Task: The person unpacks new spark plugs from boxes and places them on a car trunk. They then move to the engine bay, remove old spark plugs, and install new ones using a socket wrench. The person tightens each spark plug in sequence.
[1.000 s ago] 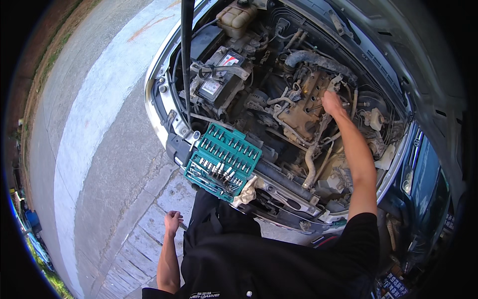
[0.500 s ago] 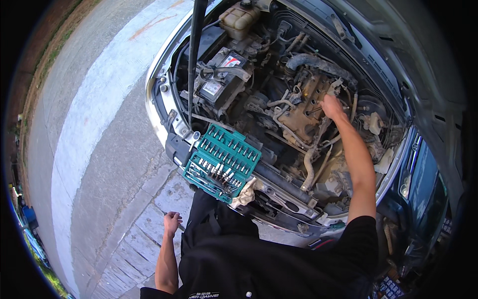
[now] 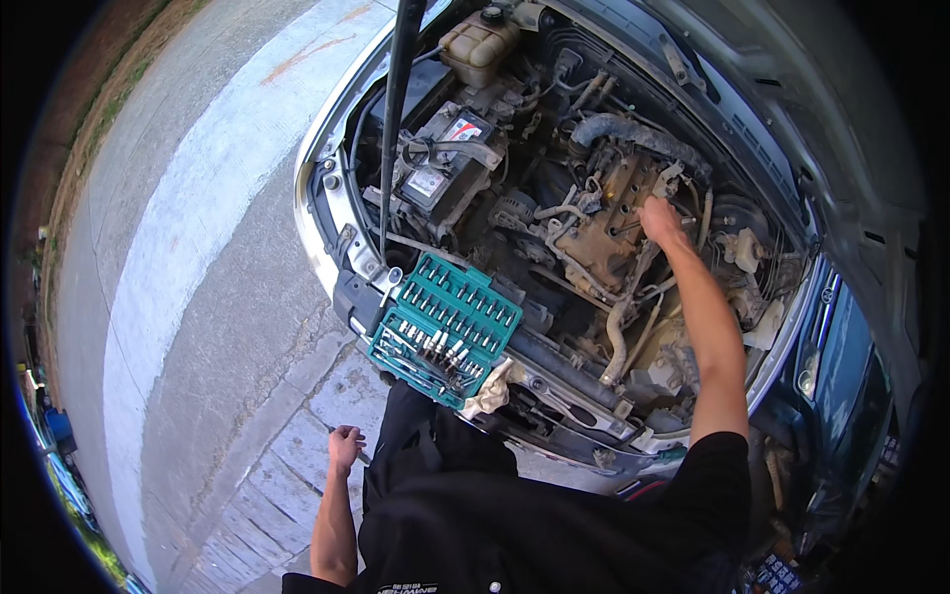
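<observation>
My right hand (image 3: pixel 661 220) reaches into the engine bay, its fingers closed at the right side of the brown, dirty engine top (image 3: pixel 602 244). A slim bar seems to stick out left of the fingers; what they grip is mostly hidden. Low at my left side, my left hand (image 3: pixel 345 445) hangs over the pavement with fingers curled. A thin dark line shows beside it, but I cannot tell whether it is held. A green socket set case (image 3: pixel 473 280) lies open on the car's front edge, filled with sockets, bits and tools.
A crumpled pale cloth (image 3: pixel 489 390) sits beside the case. A black prop rod (image 3: pixel 397 109) rises at the left, near the battery (image 3: pixel 431 181) and a yellowed reservoir (image 3: pixel 479 48). The raised hood (image 3: pixel 841 129) hangs over the right. A blue car (image 3: pixel 841 346) stands close by.
The view has shifted slightly, moving the scene a little right and down. My right hand stays at the engine top, its wrist slightly turned. My left hand still hangs low.
</observation>
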The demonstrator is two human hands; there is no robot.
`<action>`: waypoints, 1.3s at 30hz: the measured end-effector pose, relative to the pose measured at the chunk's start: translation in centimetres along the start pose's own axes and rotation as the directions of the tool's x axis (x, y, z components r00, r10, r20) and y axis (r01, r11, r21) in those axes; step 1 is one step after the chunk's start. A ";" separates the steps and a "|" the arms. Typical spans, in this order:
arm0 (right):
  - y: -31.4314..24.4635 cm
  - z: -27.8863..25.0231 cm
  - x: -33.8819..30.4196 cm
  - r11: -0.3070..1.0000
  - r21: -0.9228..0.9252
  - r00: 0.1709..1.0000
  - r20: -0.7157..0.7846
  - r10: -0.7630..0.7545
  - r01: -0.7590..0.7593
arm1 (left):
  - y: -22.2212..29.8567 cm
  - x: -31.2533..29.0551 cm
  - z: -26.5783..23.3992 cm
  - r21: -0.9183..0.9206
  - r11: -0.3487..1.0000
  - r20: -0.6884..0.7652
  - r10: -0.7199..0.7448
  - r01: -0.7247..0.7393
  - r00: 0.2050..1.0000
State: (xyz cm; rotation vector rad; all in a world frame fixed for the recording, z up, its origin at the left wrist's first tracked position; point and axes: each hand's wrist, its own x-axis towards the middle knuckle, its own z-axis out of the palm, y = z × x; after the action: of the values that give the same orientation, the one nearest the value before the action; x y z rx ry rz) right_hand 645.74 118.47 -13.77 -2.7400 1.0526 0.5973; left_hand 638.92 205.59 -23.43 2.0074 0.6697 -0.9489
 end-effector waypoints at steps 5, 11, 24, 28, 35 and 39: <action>-0.1 -0.5 -0.3 0.999 -0.052 1.000 0.018 0.015 -0.014 | 0.1 -0.1 0.3 0.019 1.000 -0.004 0.002 -0.002 1.000; -0.1 -0.6 -0.4 0.998 -0.061 0.999 0.038 -0.017 0.020 | 1.0 -0.7 0.6 0.050 0.999 0.006 -0.012 0.012 1.000; 0.2 -0.4 -0.3 0.996 -0.035 0.996 0.022 -0.081 0.082 | 0.8 -0.3 0.8 0.050 0.999 0.015 0.003 -0.004 1.000; 0.4 -0.3 -0.4 0.998 -0.046 0.994 0.100 -0.037 0.042 | 0.9 -0.4 1.0 0.060 0.998 0.019 -0.007 0.006 1.000; 0.2 0.0 -0.6 0.999 -0.032 0.998 -0.033 -0.045 0.044 | 0.9 0.0 0.9 0.114 0.994 0.013 -0.005 0.003 1.000; -0.1 -0.3 -0.6 1.000 -0.011 1.000 -0.008 -0.018 0.018 | 0.9 0.1 0.8 0.096 0.995 0.021 0.014 -0.016 1.000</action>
State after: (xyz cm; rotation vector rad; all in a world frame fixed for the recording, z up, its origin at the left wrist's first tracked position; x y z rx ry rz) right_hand 645.54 118.83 -13.31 -2.7605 1.0288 0.5919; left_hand 639.34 204.49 -23.48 2.0813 0.6072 -1.0080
